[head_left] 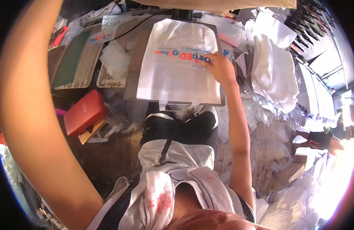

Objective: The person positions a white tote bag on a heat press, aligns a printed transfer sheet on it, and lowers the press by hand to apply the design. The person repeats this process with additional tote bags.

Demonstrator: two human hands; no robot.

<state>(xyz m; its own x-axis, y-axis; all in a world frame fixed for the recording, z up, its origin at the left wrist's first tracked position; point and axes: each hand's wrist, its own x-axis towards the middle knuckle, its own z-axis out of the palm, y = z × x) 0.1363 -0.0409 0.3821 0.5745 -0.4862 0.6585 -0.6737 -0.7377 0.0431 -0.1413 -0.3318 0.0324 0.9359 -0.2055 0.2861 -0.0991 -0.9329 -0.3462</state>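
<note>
A white flat bag (177, 80) lies spread on a dark rectangular board (133, 86) in front of me, its handle loop at the near edge. Red and blue print runs across its middle. My right hand (223, 69) rests at the bag's right side, fingers apart, their tips on or just over the print. My left arm (31, 111) stretches up along the left side and leaves the picture at the top, so the left hand is out of sight. A tan panel edge (223, 4) hangs above the board's far end.
At left are a green-topped board (71, 61), a red box (85, 112) and a clear printed plastic sheet (115, 59). A pile of white bags (274, 73) lies at right, beside crumpled clear plastic. Another person (319, 140) stands far right. White bundles (290, 209) sit lower right.
</note>
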